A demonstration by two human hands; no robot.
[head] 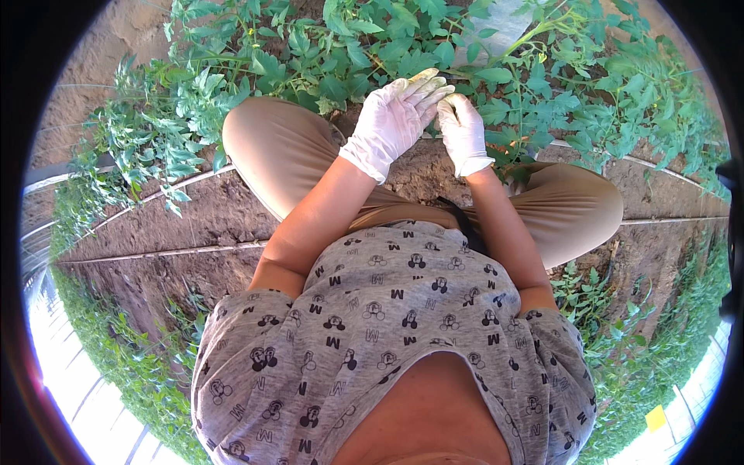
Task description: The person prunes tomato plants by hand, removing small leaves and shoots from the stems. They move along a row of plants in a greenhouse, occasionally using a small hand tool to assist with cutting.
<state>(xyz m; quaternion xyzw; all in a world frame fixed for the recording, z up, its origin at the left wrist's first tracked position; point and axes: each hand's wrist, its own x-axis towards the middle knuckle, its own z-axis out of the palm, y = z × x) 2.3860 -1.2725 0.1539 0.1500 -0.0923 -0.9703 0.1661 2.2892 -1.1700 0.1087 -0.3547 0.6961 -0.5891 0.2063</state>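
Both hands wear thin white gloves with yellow-green stains at the fingertips. My left hand is held palm up, its fingers extended toward the upper right, with nothing plain to see on the palm. Close beside it, my right hand has its fingers bent, their tips at the left fingertips; whether something small is pinched there cannot be told. Leafy tomato plants with a few small yellow flowers stand just beyond both hands. A pale green stem slants up to the right of them.
My bent knees in tan trousers frame the bare soil. Thin pale drip lines cross the ground at both sides. More plant rows run behind me. A yellow card hangs at the lower right.
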